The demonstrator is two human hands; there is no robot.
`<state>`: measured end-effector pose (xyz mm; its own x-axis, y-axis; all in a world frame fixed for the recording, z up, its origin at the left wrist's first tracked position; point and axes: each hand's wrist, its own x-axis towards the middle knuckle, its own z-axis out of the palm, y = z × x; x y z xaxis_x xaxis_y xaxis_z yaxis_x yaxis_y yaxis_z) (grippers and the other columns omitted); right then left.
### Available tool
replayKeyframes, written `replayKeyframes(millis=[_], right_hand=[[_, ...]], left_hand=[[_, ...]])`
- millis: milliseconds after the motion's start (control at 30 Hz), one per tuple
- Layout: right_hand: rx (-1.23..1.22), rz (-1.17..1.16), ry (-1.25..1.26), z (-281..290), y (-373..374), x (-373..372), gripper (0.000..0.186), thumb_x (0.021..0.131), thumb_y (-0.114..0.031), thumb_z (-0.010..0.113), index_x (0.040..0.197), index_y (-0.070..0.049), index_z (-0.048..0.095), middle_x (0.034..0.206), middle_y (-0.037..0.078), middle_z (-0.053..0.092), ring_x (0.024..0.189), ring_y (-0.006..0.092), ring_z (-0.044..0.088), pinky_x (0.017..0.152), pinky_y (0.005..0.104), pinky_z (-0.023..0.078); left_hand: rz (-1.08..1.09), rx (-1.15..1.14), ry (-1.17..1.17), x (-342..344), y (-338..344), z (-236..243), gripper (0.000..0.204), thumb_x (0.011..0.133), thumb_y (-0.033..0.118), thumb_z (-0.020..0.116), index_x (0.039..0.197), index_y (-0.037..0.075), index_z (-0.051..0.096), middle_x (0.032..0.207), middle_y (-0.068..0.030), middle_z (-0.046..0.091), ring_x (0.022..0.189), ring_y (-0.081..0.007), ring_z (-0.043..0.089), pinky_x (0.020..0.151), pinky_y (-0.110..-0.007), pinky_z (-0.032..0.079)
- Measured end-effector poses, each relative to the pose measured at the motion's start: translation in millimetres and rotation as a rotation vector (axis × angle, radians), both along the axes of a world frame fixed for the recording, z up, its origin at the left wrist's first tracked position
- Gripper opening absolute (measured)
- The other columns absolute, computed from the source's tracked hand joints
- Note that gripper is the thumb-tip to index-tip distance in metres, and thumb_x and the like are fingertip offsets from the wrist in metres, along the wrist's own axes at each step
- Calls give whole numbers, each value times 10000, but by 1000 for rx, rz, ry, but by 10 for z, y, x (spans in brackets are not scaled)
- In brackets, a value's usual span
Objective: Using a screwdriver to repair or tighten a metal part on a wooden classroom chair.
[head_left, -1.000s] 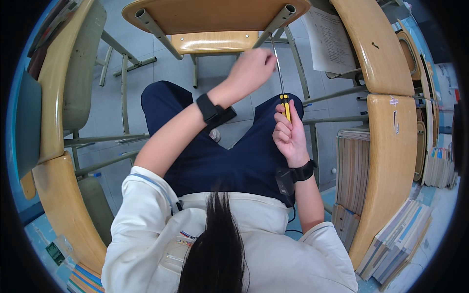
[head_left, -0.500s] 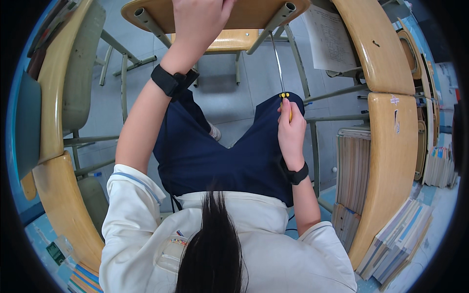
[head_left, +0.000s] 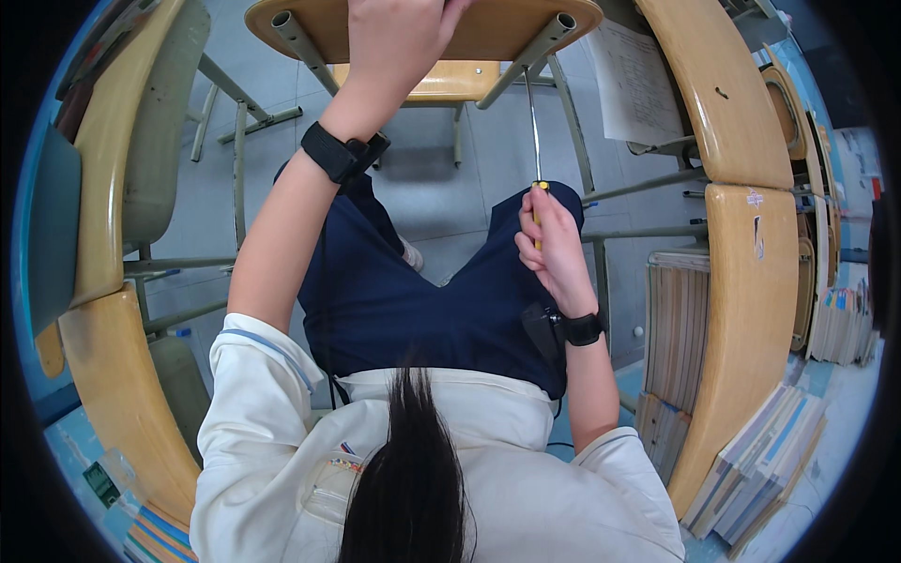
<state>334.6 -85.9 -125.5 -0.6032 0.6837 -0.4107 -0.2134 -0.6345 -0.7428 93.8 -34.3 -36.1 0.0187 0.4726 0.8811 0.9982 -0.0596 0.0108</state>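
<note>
In my right hand [head_left: 556, 246] is a screwdriver [head_left: 537, 141] with a yellow and black handle. Its long metal shaft points away from me, and its far end meets the right metal tube [head_left: 530, 61] under a wooden chair board [head_left: 507, 26]. My left hand [head_left: 402, 36] reaches over the middle of that board at the top edge. Its thumb shows in part, while the other fingers lie outside the picture, so its grip cannot be made out. Black straps [head_left: 343, 155] circle both my wrists.
Another wooden chair seat [head_left: 460, 80] stands beyond the board. Wooden desks [head_left: 751, 281] flank me on the right, with stacked books [head_left: 676, 328] inside and more books [head_left: 760, 460] beside them. Desks [head_left: 131, 375] and a chair back [head_left: 164, 122] line the left. A printed sheet [head_left: 638, 84] hangs at the upper right.
My right hand has turned on the screwdriver handle, its fingers shifting round and its wrist rolling. The chair board and my left hand sit slightly further right in the picture.
</note>
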Motion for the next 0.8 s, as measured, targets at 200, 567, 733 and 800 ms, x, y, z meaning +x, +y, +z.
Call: replayKeyframes(millis=[200,567,733,800], right_hand=[[724,-123,-824,-98,-36,-97,292,922,-255,465,815,17,461,539,95,444,438,174,459,420,294,339],[-737,-70,950,-156,55,46,327,962,-326,347,968,-8,425,633,1,331,372,57,235,295,186,182],[-215,-73,292,50,50,45,334,952,-329,383,927,-6,460,622,13,377,381,56,288,307,192,207],[-6,-107,10,27,23,10,329,946,-313,412,896,4,482,608,33,410,385,73,333,326,219,251]], left_hand=[[-11,3,-4,1,-3,21,202,747,231,626,861,82,553,797,-69,504,807,-251,479,787,-367,336],[10,-15,17,-1,-12,21,210,758,256,613,856,79,556,778,-74,505,802,-242,482,774,-365,344],[20,-14,11,-17,-16,-4,211,757,255,614,861,81,557,789,-72,508,808,-240,480,778,-363,343],[10,2,7,-7,3,-3,210,757,255,614,862,82,557,793,-72,509,809,-240,479,779,-361,343]])
